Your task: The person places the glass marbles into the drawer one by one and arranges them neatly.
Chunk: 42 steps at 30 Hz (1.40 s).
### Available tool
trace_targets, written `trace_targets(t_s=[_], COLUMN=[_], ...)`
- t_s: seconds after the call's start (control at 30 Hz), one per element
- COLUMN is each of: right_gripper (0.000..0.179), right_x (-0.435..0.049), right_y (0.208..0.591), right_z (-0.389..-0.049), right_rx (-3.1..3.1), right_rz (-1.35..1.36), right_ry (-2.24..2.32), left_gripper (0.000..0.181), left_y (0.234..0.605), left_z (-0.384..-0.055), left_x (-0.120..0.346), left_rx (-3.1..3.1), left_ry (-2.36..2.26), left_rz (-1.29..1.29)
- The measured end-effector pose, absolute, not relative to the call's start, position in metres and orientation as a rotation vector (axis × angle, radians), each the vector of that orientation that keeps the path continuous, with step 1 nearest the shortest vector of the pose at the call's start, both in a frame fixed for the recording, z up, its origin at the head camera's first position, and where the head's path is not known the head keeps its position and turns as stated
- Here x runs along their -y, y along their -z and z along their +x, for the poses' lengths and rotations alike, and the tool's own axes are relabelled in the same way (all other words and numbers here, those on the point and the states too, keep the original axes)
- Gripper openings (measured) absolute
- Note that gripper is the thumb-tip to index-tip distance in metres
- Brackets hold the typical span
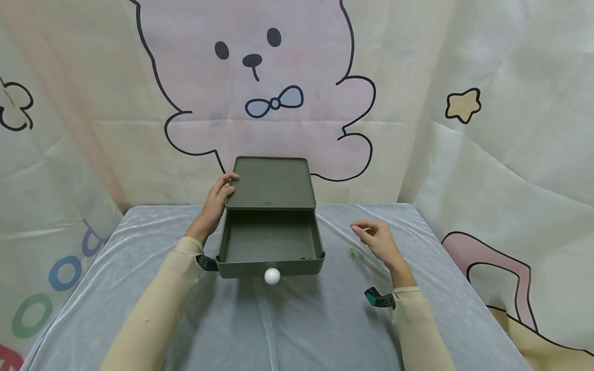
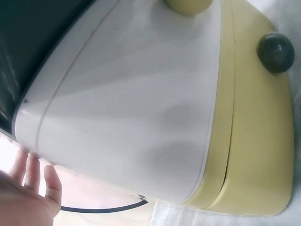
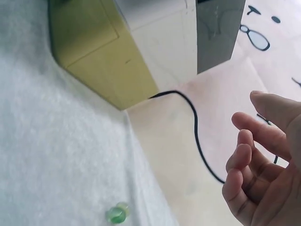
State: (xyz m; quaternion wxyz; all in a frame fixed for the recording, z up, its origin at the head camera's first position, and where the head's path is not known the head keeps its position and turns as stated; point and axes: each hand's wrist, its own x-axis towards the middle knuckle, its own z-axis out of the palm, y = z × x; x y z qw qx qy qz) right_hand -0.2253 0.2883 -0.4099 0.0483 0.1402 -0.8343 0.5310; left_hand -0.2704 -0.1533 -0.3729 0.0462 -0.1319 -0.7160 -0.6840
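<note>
A small chest of drawers has a dark green top (image 1: 271, 183), with its green upper drawer (image 1: 269, 268) pulled out and a white knob (image 1: 272, 276) on the front. My left hand (image 1: 215, 206) touches the left edge of the top with its fingers; in the left wrist view the fingertips meet the chest's side. Small dark spots lie in the drawer's front right corner. To the right of the chest, my right hand (image 1: 378, 241) hovers with loosely bent fingers and holds nothing. Just below it, green glass marbles (image 3: 117, 213) lie together on the cloth.
Below the green drawer are a white drawer (image 2: 131, 108) with a yellow knob (image 2: 189, 4) and a yellow drawer (image 2: 258, 141) with a dark knob (image 2: 276, 52). A pale blue cloth (image 1: 334, 330) covers the table. Printed curtains (image 1: 417, 62) hang behind and at both sides.
</note>
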Motion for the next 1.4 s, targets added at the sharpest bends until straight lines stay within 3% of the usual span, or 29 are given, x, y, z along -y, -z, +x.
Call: trace_targets(t_s=[0.7, 1.23, 1.4], right_gripper=[0.026, 0.022, 0.021], right_x=[-0.324, -0.313, -0.319], right_y=[0.455, 0.448, 0.462], right_z=[-0.238, -0.228, -0.237], right_rx=[2.893, 2.98, 2.965], right_rz=[0.55, 0.563, 0.548], right_ry=[-1.554, -1.441, -1.448], left_gripper=[0.035, 0.036, 0.035], left_y=[0.374, 0.374, 0.374], left_z=[-0.271, -0.269, -0.27], left_x=[0.154, 0.152, 0.153], left_rx=[2.158, 2.161, 2.144], left_ry=[2.062, 2.079, 2.077], left_rz=[-0.404, -0.408, -0.412])
